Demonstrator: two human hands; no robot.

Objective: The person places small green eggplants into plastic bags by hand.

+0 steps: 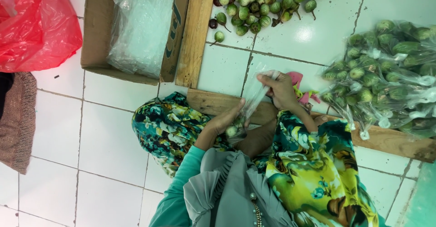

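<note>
My left hand point(225, 119) cups the bottom of a narrow clear plastic bag point(251, 100) that has a few small round green eggplants point(233, 130) in it. My right hand point(280, 90) pinches the top of the same bag and holds it stretched upward. The bag sits over my lap, above my floral skirt point(313, 163). A pink scrap point(297, 79) lies just behind my right hand.
Loose green eggplants point(263, 4) are heaped on the white tiled floor ahead. Filled bags of eggplants point(390, 72) pile up at the right. A cardboard box point(95, 31) with clear bags point(143, 27) stands at the left, beside wooden planks point(195, 31) and a red plastic bag point(36, 27).
</note>
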